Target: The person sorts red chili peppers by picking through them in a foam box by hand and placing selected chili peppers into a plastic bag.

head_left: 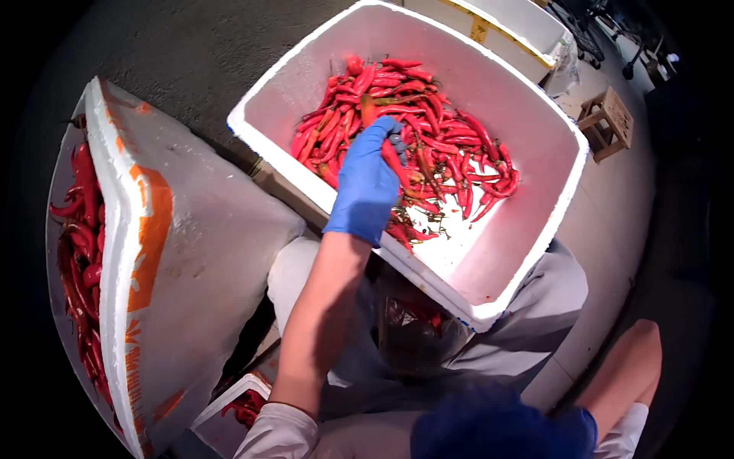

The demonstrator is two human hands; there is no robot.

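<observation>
My left hand [368, 180], in a blue glove, reaches over the near wall of a white foam box [527, 115]. Its fingers are curled, with a red chili pepper [392, 162] in the grip. Around and beyond it lies a heap of red chili peppers [451, 141], some with brownish or greenish patches. Small stem bits are scattered on the box floor nearby. My right hand [497, 428], also gloved in blue, is a blurred shape low in the view, close to the camera. Its fingers cannot be made out.
On the left a tilted white foam box [206, 222] with orange tape holds more chilies [80, 268]. A smaller box [222, 413] with chilies stands below it. Under the main box is a dark plastic bag [417, 333]. A wooden stool [608, 122] stands on the right.
</observation>
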